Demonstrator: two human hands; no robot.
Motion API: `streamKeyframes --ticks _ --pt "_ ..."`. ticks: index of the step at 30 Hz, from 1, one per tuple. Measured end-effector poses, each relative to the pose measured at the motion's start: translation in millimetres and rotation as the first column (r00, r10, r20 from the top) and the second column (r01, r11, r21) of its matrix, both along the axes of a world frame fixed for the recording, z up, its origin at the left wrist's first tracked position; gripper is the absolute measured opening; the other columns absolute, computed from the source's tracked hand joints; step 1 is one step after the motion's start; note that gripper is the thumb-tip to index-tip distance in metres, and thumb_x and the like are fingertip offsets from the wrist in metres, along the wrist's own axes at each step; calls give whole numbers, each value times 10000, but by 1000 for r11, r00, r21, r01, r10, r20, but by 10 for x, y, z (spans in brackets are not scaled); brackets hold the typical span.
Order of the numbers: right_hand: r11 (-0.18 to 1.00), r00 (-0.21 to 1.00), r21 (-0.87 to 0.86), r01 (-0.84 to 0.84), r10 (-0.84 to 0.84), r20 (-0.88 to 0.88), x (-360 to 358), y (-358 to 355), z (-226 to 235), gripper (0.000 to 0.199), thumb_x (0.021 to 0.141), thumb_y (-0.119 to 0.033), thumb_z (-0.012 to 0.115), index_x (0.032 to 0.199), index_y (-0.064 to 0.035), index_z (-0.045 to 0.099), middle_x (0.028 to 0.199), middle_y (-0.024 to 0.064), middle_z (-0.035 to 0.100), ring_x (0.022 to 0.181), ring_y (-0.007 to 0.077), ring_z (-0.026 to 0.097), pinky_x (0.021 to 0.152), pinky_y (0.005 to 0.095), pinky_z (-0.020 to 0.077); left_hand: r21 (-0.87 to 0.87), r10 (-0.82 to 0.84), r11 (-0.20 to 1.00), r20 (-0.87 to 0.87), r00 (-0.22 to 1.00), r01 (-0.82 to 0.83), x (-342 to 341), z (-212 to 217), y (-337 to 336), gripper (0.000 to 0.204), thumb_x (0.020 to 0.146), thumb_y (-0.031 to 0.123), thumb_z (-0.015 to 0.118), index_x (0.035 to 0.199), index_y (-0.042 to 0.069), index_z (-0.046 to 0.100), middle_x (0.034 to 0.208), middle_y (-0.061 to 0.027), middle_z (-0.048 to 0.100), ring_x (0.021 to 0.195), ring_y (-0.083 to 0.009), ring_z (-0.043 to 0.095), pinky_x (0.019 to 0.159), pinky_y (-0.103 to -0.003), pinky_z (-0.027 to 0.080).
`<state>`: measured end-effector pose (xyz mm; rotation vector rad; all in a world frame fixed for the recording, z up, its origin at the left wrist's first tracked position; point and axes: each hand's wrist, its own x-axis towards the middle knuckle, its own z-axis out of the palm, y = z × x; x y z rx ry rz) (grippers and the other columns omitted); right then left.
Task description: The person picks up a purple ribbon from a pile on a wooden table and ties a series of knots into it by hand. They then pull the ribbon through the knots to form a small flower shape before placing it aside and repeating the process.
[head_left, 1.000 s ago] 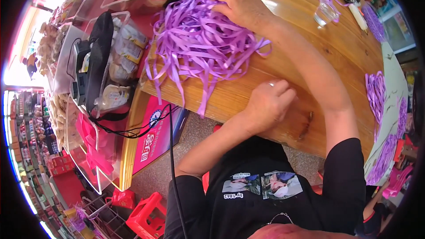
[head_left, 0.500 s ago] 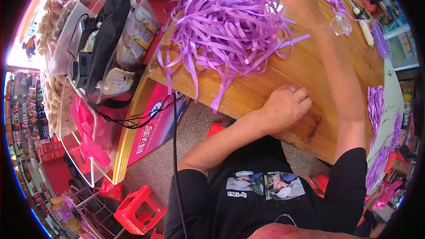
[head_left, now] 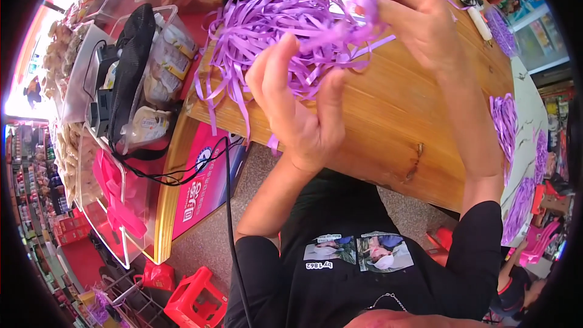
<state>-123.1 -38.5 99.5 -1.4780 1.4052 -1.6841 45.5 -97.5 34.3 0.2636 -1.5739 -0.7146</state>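
Observation:
A big tangled heap of purple ribbons point(head_left: 267, 24) covers the far left part of the wooden table point(head_left: 388, 115). Above its right side, my right hand point(head_left: 419, 21) pinches a purple ribbon point(head_left: 367, 15) between thumb and fingers, and the strip is blurred where it runs left over the heap. My left hand point(head_left: 297, 100) is raised in front of the heap, palm turned inward. Its thumb and fingers are spread apart, with a wide gap between them and no ribbon gripped there.
Left of the table stand clear plastic bins point(head_left: 164, 67) with packages and a black mesh pouch point(head_left: 130, 73). A black cable point(head_left: 229, 206) hangs by my left arm. A red stool point(head_left: 197, 297) is on the floor. More purple ribbon bundles point(head_left: 504, 127) hang at the right edge.
My left hand has lifted off the table's near edge and opened in front of the heap. My right hand has come lower, drawing a ribbon out of the pile.

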Motion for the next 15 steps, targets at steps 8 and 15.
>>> streamKeyframes --ticks 8,15 --pt "991 971 105 85 -59 -230 215 304 -26 197 843 68 560 1026 16 608 965 28 611 881 84 579 755 198 479 302 -413 872 37 910 384 -155 11 99 468 793 55 690 1203 -16 476 1066 -100 525 937 -181 540 795 -273 459" --pt "980 978 178 93 -56 -203 125 384 -111 154 835 24 599 982 14 642 935 50 618 880 106 587 761 206 478 613 -621 526 -197 758 590 -89 71 109 246 857 1 612 1094 -5 551 873 -4 595 773 -64 559 683 -190 459"
